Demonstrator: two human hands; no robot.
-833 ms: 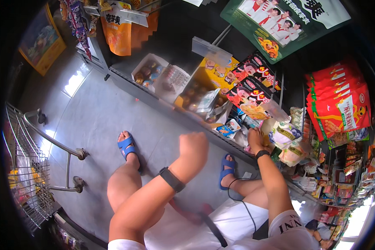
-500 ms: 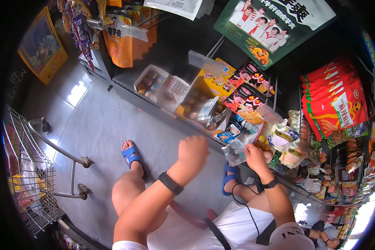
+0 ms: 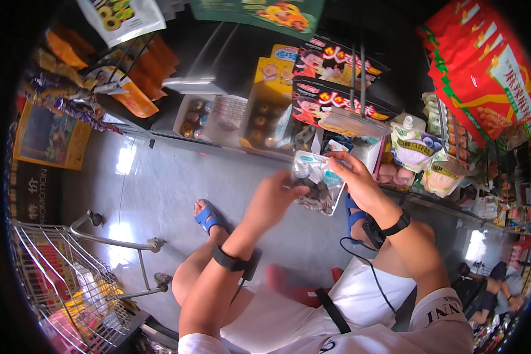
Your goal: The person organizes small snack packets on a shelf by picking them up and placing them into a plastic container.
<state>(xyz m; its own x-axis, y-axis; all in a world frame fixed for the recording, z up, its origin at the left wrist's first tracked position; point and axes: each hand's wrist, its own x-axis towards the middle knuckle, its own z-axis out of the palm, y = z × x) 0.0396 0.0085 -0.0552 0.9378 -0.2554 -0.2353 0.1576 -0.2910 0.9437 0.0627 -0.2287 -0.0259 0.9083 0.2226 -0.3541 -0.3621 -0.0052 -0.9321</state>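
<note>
A flat clear plastic snack pack (image 3: 318, 184) is held up in front of the shelf. Its contents look pale at the top and dark below; the exact kind I cannot make out. My right hand (image 3: 358, 180) is closed on its upper right edge, with the fingers at the top corner. On the other side, my left hand (image 3: 270, 202) has its fingers curled and its thumb over the pack's left edge. Just behind the pack lie small packets and an open yellow box (image 3: 259, 109) of round wrapped pieces.
Black-and-red boxes (image 3: 330, 94), pouches with spouts (image 3: 416, 144) and red snack bags (image 3: 484, 71) fill the shelf. A white box (image 3: 193, 121) of round pieces stands at left. A wire shopping cart (image 3: 76, 283) is at lower left. Someone sits at far right.
The pack has come up from the shelf, turned toward me, in my right hand. My left hand has come to its left edge. The view has shifted, with more of the cart showing.
</note>
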